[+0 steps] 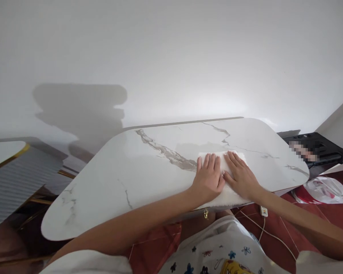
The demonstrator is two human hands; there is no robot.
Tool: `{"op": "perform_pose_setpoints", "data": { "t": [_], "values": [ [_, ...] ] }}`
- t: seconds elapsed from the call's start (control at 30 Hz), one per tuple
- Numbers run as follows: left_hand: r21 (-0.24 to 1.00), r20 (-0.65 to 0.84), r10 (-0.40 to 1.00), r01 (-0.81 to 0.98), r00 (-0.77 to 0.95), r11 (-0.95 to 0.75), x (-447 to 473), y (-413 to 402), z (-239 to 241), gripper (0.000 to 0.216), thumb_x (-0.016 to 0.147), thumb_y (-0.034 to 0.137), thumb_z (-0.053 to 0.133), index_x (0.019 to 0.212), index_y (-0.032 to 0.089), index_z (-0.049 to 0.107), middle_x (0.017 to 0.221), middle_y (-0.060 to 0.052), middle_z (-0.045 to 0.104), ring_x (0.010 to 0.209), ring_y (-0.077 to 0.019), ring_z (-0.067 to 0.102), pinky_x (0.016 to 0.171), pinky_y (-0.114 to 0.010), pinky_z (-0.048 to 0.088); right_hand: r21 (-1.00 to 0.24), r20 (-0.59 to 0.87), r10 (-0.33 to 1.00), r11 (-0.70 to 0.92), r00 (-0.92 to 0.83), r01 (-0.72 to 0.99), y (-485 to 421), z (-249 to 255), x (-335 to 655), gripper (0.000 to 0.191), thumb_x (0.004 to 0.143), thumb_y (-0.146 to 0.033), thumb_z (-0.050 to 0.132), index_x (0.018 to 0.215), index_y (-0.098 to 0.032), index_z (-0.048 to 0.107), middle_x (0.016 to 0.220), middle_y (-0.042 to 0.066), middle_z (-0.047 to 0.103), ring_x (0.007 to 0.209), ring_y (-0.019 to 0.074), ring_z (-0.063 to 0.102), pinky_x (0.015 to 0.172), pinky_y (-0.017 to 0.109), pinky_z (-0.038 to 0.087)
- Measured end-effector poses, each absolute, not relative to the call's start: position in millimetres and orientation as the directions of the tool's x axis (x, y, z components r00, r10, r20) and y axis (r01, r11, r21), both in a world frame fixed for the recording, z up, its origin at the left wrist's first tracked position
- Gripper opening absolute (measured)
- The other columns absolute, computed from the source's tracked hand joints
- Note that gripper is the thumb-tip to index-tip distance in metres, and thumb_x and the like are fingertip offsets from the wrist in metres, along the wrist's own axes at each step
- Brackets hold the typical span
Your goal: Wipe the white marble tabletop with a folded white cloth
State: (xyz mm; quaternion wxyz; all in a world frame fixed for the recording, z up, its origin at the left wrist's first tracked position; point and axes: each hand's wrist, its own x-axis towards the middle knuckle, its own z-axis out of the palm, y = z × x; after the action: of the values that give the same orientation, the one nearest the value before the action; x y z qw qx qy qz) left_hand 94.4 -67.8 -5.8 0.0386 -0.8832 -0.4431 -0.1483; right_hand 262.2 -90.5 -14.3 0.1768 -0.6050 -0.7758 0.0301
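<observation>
A white, fluffy cloth [228, 198] lies spread on a white table top [157, 179] with grey-brown marble veins, reaching to its near edge. Flat on the cloth's left part rests my left hand [208, 178], fingers stretched forward. My right hand [241, 176] presses flat on its right part, fingers extended and angled to the left. The two thumbs come close together at the middle. Neither hand grips the cloth; parts of it are hidden beneath the palms.
A pale wall [171, 68] stands behind the table. To the right are a black case [328, 148] and a white-and-red bag [322, 190] on the red tiled floor. A power strip [263, 211] with a cable lies below. Gold-edged furniture [20, 171] stands at left.
</observation>
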Motion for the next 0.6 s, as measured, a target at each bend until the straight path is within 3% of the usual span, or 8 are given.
{"op": "perform_pose_setpoints", "data": {
  "t": [0.13,0.33,0.6],
  "values": [
    [0.086,0.257,0.77,0.779,0.584,-0.62,108.0,-45.9,3.2,0.055,0.09,0.029,0.041,0.142,0.011,0.044,0.15,-0.021,0.046,0.141,-0.0358,0.038,0.115,-0.062,0.026,-0.25,0.23,0.957,0.232,-0.175,0.94,-70.8,-12.1,270.4,0.064,0.097,-0.04,0.04,0.153,-0.011,0.036,0.16,0.016,0.032,0.15,0.0303,0.025,0.119,0.051,0.028],
    [0.123,0.23,0.804,0.803,0.549,-0.583,112.7,1.7,9.1,0.051,0.092,0.028,0.041,0.141,0.014,0.044,0.152,-0.016,0.045,0.144,-0.0311,0.035,0.117,-0.055,0.026,-0.267,0.167,0.978,0.168,-0.126,0.949,-19.7,-0.3,267.9,0.062,0.098,-0.037,0.039,0.152,-0.007,0.037,0.161,0.017,0.031,0.15,0.029,0.025,0.12,0.045,0.026],
    [0.173,0.262,0.823,0.814,0.504,-0.554,109.4,79.8,9.8,0.047,0.094,0.028,0.042,0.139,0.019,0.047,0.151,-0.012,0.047,0.143,-0.026,0.036,0.12,-0.05,0.024,-0.286,0.231,0.966,0.181,-0.116,0.941,59.8,2.6,261.0,0.056,0.098,-0.034,0.039,0.148,-0.01,0.043,0.158,0.016,0.038,0.148,0.0286,0.03,0.118,0.044,0.029]
  ]
}}
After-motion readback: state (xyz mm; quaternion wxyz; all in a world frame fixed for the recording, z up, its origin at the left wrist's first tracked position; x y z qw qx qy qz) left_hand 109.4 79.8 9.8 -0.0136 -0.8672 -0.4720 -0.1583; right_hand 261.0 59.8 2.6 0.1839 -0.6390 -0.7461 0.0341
